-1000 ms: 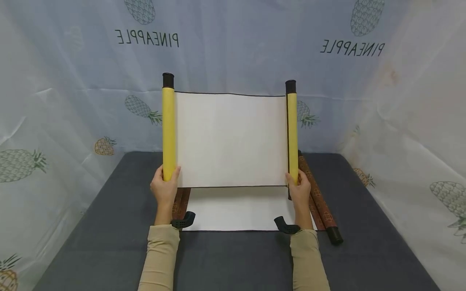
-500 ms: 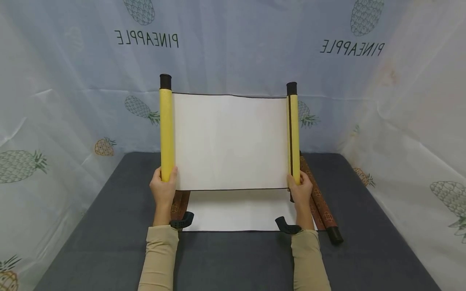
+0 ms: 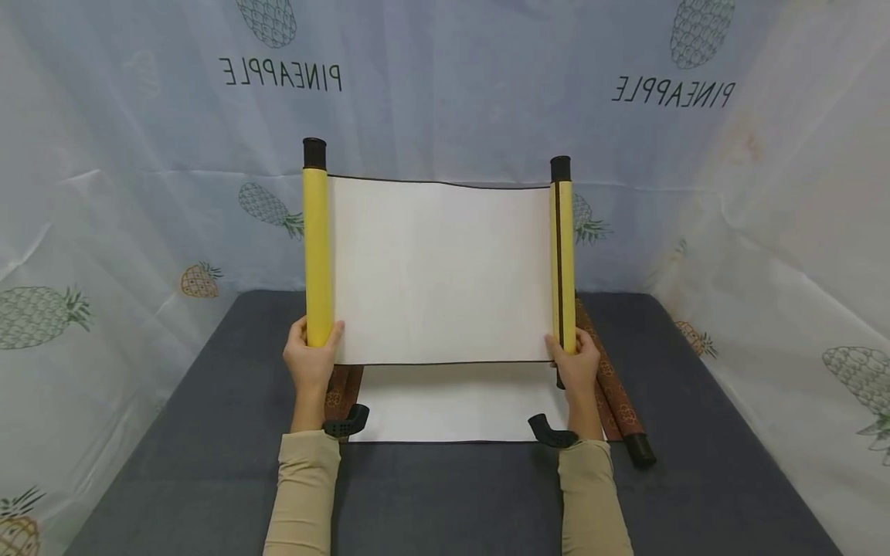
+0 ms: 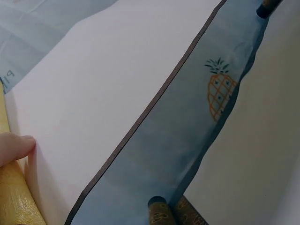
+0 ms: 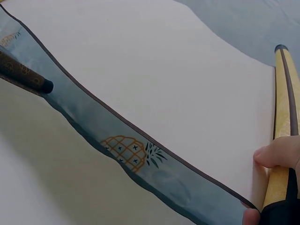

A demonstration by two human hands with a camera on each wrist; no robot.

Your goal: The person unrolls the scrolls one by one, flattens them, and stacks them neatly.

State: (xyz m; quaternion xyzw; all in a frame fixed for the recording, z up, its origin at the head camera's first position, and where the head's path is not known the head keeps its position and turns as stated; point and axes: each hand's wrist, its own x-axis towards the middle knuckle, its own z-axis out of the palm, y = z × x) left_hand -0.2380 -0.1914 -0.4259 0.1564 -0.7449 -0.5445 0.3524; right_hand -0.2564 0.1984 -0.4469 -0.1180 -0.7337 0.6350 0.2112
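Observation:
A partly unrolled yellow scroll (image 3: pixel 438 270) with a blank white face and dark edging is held upright above the table. My left hand (image 3: pixel 310 364) grips the lower part of its left yellow roll (image 3: pixel 318 255), thumb over the front at the white sheet. The right roll (image 3: pixel 564 262), thinner and marked by a dark stripe, is gripped low down by my right hand (image 3: pixel 579 367). Black knobs cap the tops of both rolls. In the left wrist view the left thumb (image 4: pixel 16 147) presses at the sheet's edge; the right thumb (image 5: pixel 276 152) does likewise in the right wrist view.
A second, brown-patterned scroll lies open on the dark table (image 3: pixel 445 502), its white sheet (image 3: pixel 459 405) below the raised one. Its right roll (image 3: pixel 619 394) slants at the right, and its left roll (image 3: pixel 342 390) is mostly hidden. A pineapple-print curtain (image 3: pixel 445 93) surrounds the table.
My hands have moved slightly apart, the left one leftward and the right one rightward, widening the stretch of white sheet. The right roll has turned, bringing its dark stripe toward the front.

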